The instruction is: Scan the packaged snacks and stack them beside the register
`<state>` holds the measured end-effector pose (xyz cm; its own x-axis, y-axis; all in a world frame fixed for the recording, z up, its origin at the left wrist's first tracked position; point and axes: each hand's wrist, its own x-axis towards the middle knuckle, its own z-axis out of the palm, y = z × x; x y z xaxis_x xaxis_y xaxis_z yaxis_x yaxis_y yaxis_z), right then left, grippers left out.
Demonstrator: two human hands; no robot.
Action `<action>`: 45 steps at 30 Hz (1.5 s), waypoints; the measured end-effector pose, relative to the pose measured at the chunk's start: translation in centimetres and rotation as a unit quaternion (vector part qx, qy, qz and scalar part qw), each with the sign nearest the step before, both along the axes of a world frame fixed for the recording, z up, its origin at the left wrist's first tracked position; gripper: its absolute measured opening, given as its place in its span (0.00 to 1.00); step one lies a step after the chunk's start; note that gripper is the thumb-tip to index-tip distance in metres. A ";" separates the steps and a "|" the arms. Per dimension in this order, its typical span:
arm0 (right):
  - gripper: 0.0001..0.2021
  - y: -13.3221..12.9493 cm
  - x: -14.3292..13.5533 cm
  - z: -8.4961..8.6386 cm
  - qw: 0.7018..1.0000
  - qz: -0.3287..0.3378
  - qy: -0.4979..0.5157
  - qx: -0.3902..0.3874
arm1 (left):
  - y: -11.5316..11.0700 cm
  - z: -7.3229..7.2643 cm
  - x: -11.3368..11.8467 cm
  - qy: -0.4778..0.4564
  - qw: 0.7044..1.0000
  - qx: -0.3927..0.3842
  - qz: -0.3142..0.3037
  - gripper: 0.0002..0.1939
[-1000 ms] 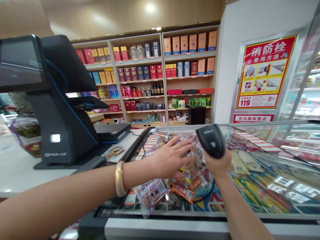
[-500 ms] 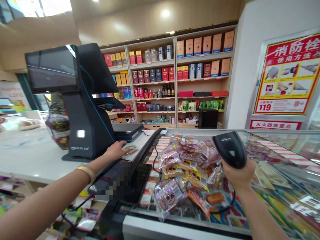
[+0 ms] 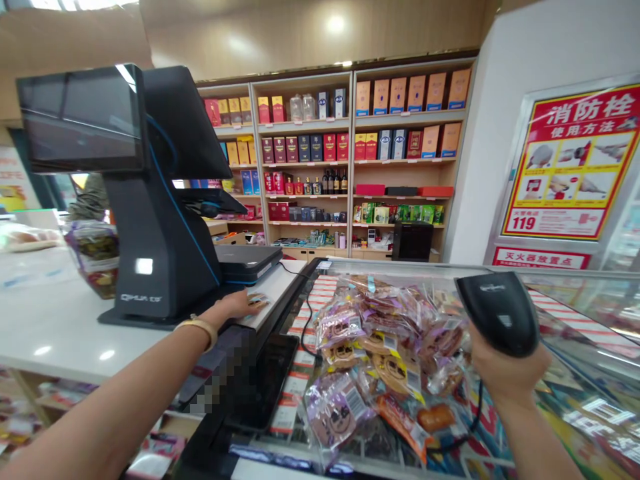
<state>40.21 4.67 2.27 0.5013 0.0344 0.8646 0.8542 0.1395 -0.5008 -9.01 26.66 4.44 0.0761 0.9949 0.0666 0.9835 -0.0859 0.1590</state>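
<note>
My left hand point(image 3: 234, 305) reaches to the white counter beside the register stand, its fingers close together at the edge of a small wrapped snack point(image 3: 258, 302). Their tips are partly hidden by the packet. My right hand point(image 3: 515, 367) is wrapped round the handle of a black barcode scanner point(image 3: 500, 312), raised over the right side of the glass counter. To the scanner's left lies a heap of clear-wrapped snacks point(image 3: 390, 360), several with purple or yellow labels. An orange-red packet point(image 3: 404, 423) lies at the heap's front.
A dark double-screen register point(image 3: 160, 233) stands at the left, with a flat black device point(image 3: 247, 262) behind my left hand. A dark tablet-like panel point(image 3: 270, 380) lies left of the heap. A black cable point(image 3: 306, 320) runs along the glass counter point(image 3: 370, 261).
The view has shifted slightly. My right hand has moved right with the scanner, away from the heap. My left hand's fingers, spread over the small snack before, are now closer together at it.
</note>
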 end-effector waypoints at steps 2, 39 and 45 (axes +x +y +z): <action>0.15 -0.1 0.2 0.4 1.000 -0.017 0.017 -0.003 | -0.5 0.2 0.2 0.020 0.999 -0.003 0.032 0.42; 0.07 -1.0 -2.0 2.9 0.952 0.200 -0.215 -0.085 | -16.5 19.2 25.9 0.251 0.759 0.394 -0.454 0.40; 0.09 -1.1 -2.2 3.0 0.952 0.202 -0.210 -0.096 | -17.0 19.4 25.9 0.244 0.760 0.397 -0.454 0.38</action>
<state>38.05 3.56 5.29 0.0244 0.3285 0.9442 0.8808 0.4396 -0.1757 16.92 9.70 23.79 0.9151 0.1787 0.3614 0.3866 -0.6433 -0.6608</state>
